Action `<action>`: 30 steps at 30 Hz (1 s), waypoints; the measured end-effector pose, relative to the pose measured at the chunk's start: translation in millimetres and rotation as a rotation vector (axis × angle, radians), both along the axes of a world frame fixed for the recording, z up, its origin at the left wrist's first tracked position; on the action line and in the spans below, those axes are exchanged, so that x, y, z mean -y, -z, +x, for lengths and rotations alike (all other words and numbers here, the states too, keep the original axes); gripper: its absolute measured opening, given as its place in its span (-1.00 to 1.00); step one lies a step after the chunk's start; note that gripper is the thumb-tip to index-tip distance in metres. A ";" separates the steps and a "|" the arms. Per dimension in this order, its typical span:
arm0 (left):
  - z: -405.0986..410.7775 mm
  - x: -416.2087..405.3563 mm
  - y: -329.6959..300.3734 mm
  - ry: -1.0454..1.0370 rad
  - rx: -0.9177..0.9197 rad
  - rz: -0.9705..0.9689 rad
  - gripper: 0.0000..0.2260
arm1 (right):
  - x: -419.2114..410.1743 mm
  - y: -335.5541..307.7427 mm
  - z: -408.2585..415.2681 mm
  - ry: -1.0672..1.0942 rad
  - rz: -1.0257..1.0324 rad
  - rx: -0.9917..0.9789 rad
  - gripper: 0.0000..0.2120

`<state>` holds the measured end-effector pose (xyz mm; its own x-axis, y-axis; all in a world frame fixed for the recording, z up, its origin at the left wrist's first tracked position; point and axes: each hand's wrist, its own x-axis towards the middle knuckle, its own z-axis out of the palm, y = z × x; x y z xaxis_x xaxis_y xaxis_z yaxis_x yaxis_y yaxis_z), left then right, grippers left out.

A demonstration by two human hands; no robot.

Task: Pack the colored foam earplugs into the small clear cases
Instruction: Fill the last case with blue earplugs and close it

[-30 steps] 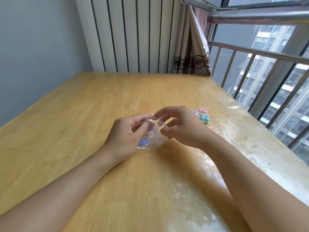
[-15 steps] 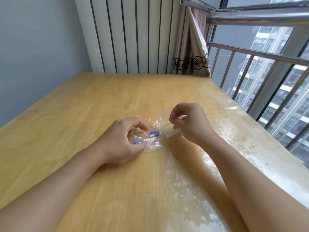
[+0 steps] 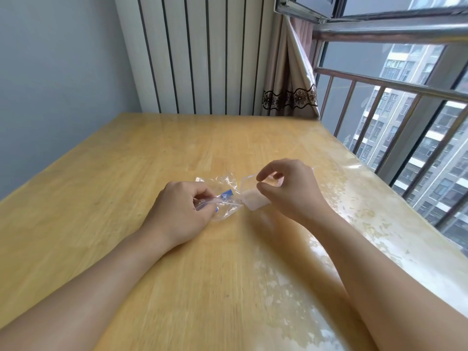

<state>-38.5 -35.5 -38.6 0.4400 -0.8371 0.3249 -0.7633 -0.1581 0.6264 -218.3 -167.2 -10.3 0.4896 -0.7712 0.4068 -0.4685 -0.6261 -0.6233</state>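
Left hand [image 3: 181,211] lies curled on the wooden table [image 3: 114,198], its fingers pinching a crumpled clear plastic bag [image 3: 225,196]. Inside the bag one blue foam earplug [image 3: 226,193] shows just beside the fingertips; another speck of blue peeks out under the hand. Right hand [image 3: 291,191] hovers just to the right, thumb and forefinger nipped on a small clear case [image 3: 254,198], whose lid stands open and whose base is tilted, close against the bag's edge.

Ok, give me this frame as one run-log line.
left hand: holds clear bag, blue earplug inside | right hand: pinches open clear case | surface: wooden table | packed: none yet
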 end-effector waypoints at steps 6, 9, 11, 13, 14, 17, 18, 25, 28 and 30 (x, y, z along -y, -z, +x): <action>-7.1 4.4 -1.0 0.098 -0.072 0.085 -0.75 | -42.4 -6.7 10.1 -0.388 -0.143 -0.191 -0.84; -4.7 7.9 2.7 0.155 -0.102 0.156 -0.62 | -39.4 9.5 20.0 -0.283 -0.172 -0.305 -0.78; -3.6 10.3 4.2 0.134 -0.055 0.192 -0.50 | -36.8 11.9 21.8 -0.210 -0.157 -0.320 -0.75; -4.1 11.7 2.2 0.118 -0.078 0.212 -0.47 | -35.1 12.3 22.0 -0.175 -0.151 -0.316 -0.71; -5.0 12.5 0.7 0.108 -0.111 0.209 -0.48 | -35.5 12.0 21.3 -0.162 -0.140 -0.302 -0.69; -6.8 12.8 -1.4 0.073 -0.140 0.195 -0.60 | -38.3 11.5 22.2 -0.138 -0.124 -0.291 -0.72; -6.6 12.8 0.2 0.055 -0.137 0.185 -0.66 | -39.6 12.0 23.1 -0.141 -0.130 -0.301 -0.75; -9.2 9.0 2.4 0.023 -0.024 0.157 -0.89 | -45.1 8.7 26.3 -0.218 -0.065 -0.305 -0.78; -12.3 5.1 -3.9 0.061 0.026 0.178 -0.82 | -45.0 9.2 27.0 -0.216 -0.098 -0.293 -0.65; -14.4 2.2 -8.5 0.069 0.026 0.207 -0.79 | -45.2 9.3 27.3 -0.228 -0.100 -0.253 -0.63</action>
<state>-52.9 -37.7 -30.1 0.3733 -0.9148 0.1541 -0.7925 -0.2281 0.5657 -191.0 -121.9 -19.5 0.7394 -0.5930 0.3189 -0.4415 -0.7846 -0.4354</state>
